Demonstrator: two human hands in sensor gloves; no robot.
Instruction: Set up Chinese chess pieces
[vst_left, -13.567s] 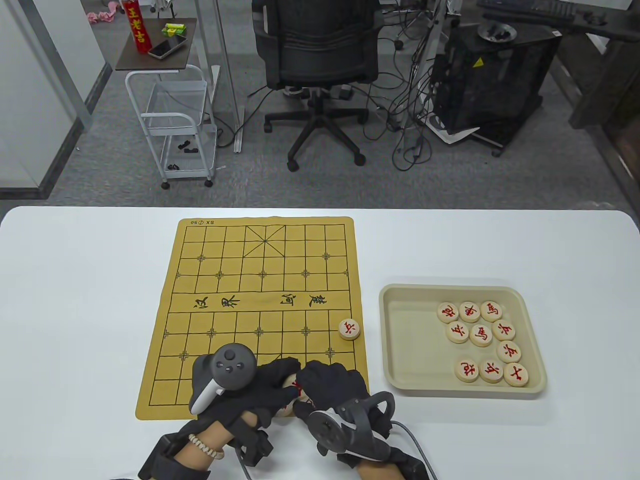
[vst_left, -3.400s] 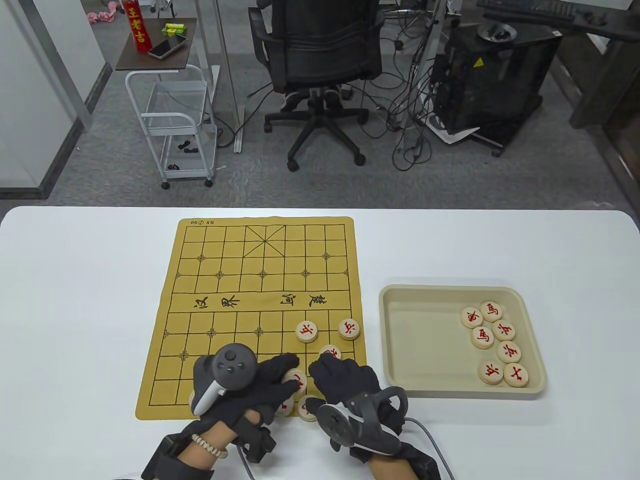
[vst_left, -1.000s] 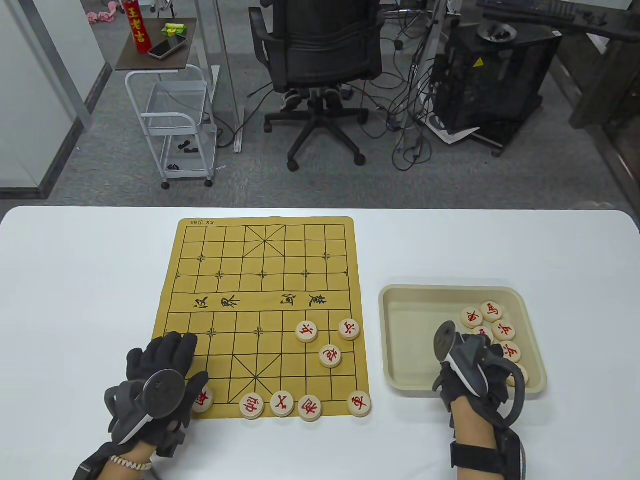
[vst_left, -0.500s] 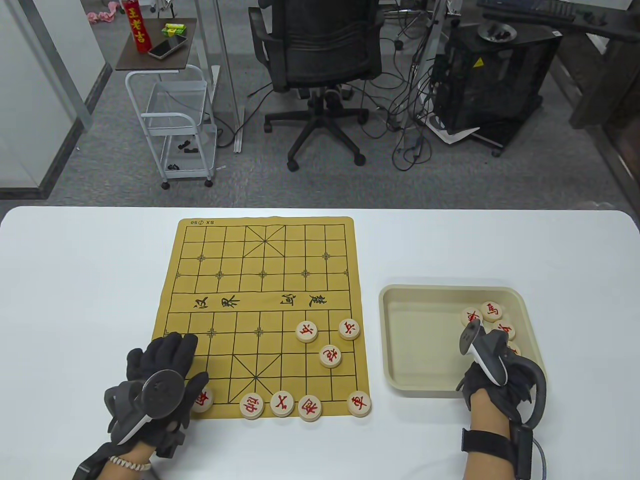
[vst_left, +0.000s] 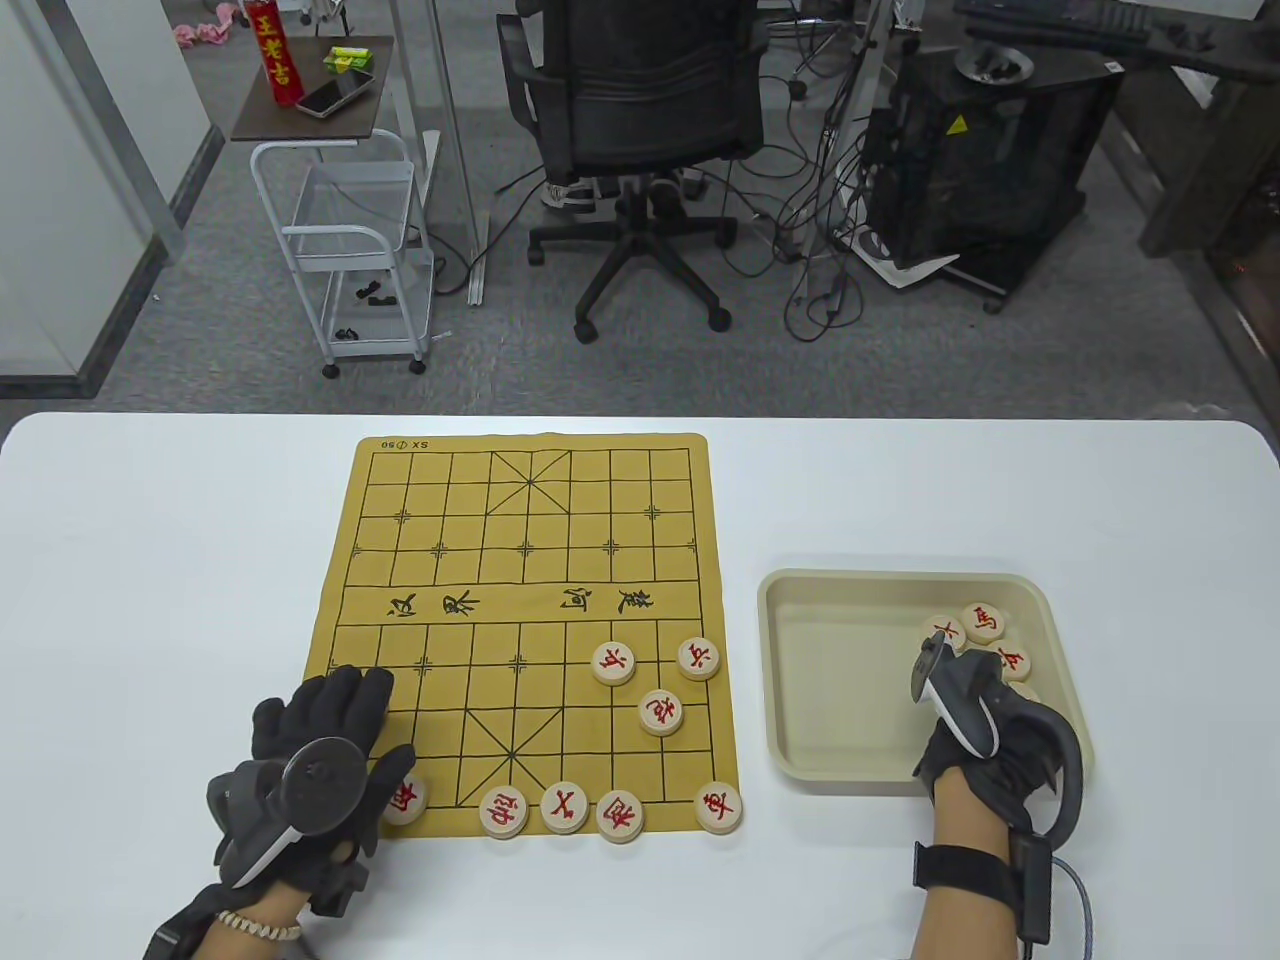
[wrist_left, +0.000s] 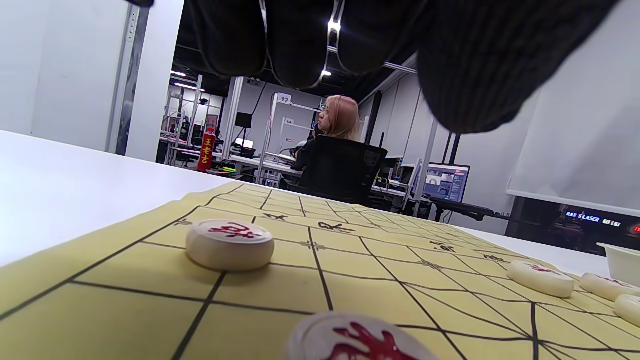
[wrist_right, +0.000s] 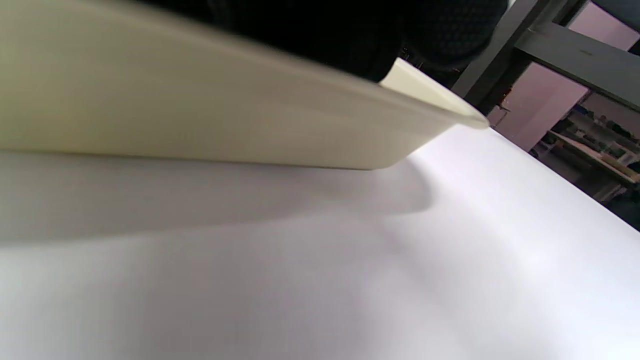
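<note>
The yellow board mat (vst_left: 500, 560) lies mid-table. Red-lettered wooden pieces stand on it: a near row of several (vst_left: 565, 807), one at the right corner (vst_left: 719, 807), and three further up (vst_left: 661, 712). My left hand (vst_left: 335, 705) rests flat and empty on the board's near left corner, next to a piece (vst_left: 405, 797). The left wrist view shows its fingers (wrist_left: 300, 45) above the board and a piece (wrist_left: 230, 244). My right hand (vst_left: 985, 745) is down in the beige tray (vst_left: 840, 680) over its near pieces; three pieces (vst_left: 983, 621) show beyond it. Its fingers are hidden.
The white table (vst_left: 150, 600) reaches well beyond the board on the left and far sides. The right wrist view shows only the tray's outer wall (wrist_right: 200, 115) and the table top (wrist_right: 300, 275). An office chair (vst_left: 640, 100) and a cart stand behind the table.
My right hand has shifted right and a little further into the tray, its tracker swinging round, and now covers more of the near pieces. My left hand and the board pieces have not moved.
</note>
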